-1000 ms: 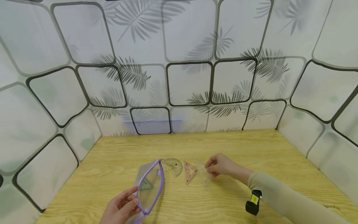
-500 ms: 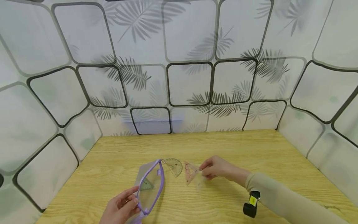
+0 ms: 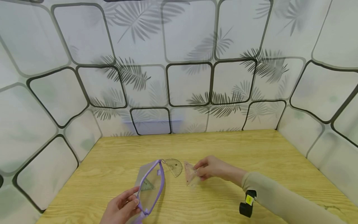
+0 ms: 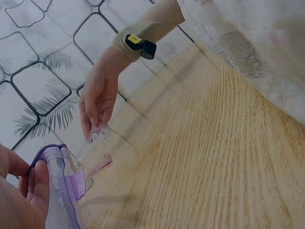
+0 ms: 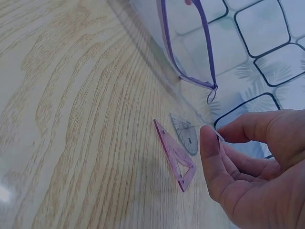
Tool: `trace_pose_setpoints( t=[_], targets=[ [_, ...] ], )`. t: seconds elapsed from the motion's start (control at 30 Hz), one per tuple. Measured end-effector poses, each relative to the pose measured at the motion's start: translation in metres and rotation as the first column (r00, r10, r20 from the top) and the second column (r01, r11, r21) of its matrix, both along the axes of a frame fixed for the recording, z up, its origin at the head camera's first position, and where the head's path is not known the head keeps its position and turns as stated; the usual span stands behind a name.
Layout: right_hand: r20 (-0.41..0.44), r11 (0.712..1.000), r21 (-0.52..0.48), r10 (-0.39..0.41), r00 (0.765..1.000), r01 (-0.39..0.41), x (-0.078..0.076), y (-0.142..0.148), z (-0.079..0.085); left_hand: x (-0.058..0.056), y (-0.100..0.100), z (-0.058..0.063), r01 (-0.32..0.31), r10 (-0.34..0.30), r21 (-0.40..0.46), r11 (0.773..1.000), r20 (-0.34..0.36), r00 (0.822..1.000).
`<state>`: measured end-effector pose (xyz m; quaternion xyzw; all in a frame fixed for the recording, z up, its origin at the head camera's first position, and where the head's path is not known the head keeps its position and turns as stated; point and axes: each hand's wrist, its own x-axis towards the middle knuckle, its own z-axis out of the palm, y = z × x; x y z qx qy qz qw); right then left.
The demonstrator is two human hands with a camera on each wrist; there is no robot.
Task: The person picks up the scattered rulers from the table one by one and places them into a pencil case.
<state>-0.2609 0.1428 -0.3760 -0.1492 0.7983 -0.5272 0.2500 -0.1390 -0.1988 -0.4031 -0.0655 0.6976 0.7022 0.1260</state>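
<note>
My left hand (image 3: 121, 205) grips the edge of a translucent pouch (image 3: 144, 172) with a purple zipper, its mouth spread wide. Within that mouth shows a green set square (image 3: 147, 184). My right hand (image 3: 213, 169) pinches a thin clear plastic drawing piece (image 4: 99, 134) between thumb and fingertips; it is too faint to tell its full outline. Just left of those fingers lies a pink set square (image 5: 174, 157), partly behind the clear piece in the head view. Between it and the pouch is a clear protractor (image 3: 174, 167), lying on the table close to the zipper ring.
The wood-grain table (image 3: 237, 146) reaches back to a patterned curtain (image 3: 190, 84), which also runs along both sides. A black wrist camera (image 3: 247, 203) sits on the right sleeve. Light fabric (image 4: 257, 43) hangs over the near table edge in the left wrist view.
My right hand has moved left with the clear plastic piece, which now overlaps the pink set square in the head view. The left hand and pouch have hardly moved.
</note>
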Motion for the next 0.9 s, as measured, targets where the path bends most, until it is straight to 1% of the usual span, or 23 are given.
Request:
trace_pose_setpoints(
  t=[0.23,0.43,0.63,0.9],
  targets=[
    [0.004,0.996,-0.050,0.071,0.997,-0.071,-0.002,-0.006,0.000,0.001,0.003,-0.003,-0.011,0.011,-0.021,1.000,-0.013,1.000],
    [-0.006,0.988,-0.079,0.131,0.991,-0.131,-0.004,-0.011,0.000,0.001,0.004,-0.003,-0.021,0.021,-0.036,0.999,-0.013,1.000],
    [0.013,0.984,-0.095,0.155,0.988,-0.154,-0.003,-0.017,0.002,0.001,0.005,-0.003,-0.031,0.031,-0.035,0.999,-0.012,0.999],
    [0.041,0.973,-0.116,0.207,0.977,-0.201,-0.002,-0.032,0.004,0.001,0.007,-0.001,-0.032,0.031,-0.035,0.999,-0.015,0.999]
  ],
)
